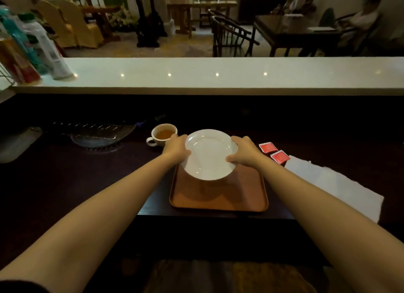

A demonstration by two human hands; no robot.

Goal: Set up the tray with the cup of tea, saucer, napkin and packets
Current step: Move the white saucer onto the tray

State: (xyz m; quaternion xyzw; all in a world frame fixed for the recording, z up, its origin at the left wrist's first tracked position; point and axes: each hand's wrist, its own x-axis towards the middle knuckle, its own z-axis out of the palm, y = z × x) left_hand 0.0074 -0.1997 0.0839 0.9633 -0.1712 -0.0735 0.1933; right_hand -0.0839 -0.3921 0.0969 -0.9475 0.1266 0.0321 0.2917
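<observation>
Both my hands hold a white saucer (208, 154), tilted toward me, above the far end of a brown tray (218, 196) on the dark counter. My left hand (176, 149) grips its left rim and my right hand (243, 149) grips its right rim. A white cup of tea (162, 134) stands on the counter just behind my left hand, off the tray. Two red packets (274, 152) lie to the right of the tray, with a white napkin (334, 184) spread beyond them toward the right edge.
A glass dish (100, 135) sits at the left on the counter. A raised white ledge (218, 73) runs across behind, with bottles (43, 49) at its left end. A person sits at a table far back right.
</observation>
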